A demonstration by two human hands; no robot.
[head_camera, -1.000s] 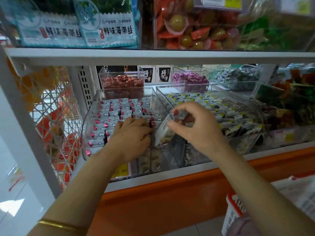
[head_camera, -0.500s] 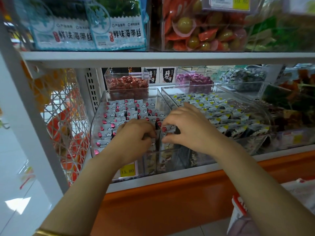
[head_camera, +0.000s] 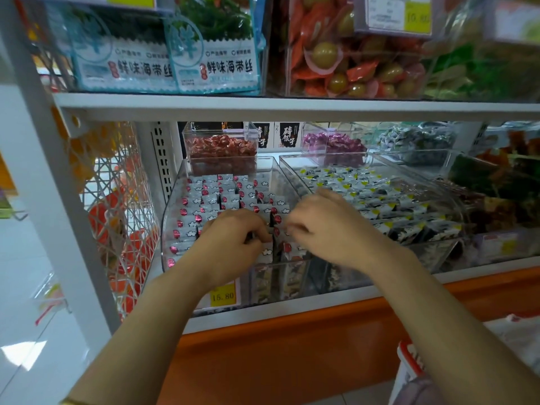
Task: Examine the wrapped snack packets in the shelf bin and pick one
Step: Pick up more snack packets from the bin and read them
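- An orange shelf front (head_camera: 292,346) is nearest; above it a yellow price tag (head_camera: 222,296) reads "15.80".
- The left hand (head_camera: 233,241) and right hand (head_camera: 333,229) lie knuckles-up, fingers curled down among the snack packets (head_camera: 222,194) at the front of the clear plastic bin (head_camera: 175,200); whether either grips one cannot be told.
- The packets are glossy silver-white, printed with clouds and a red spot.
- Behind, a small clear tub (head_camera: 222,147) holds red-wrapped sweets.
- On the shelf above, seaweed packs (head_camera: 216,65) read "鲜味海带丝".
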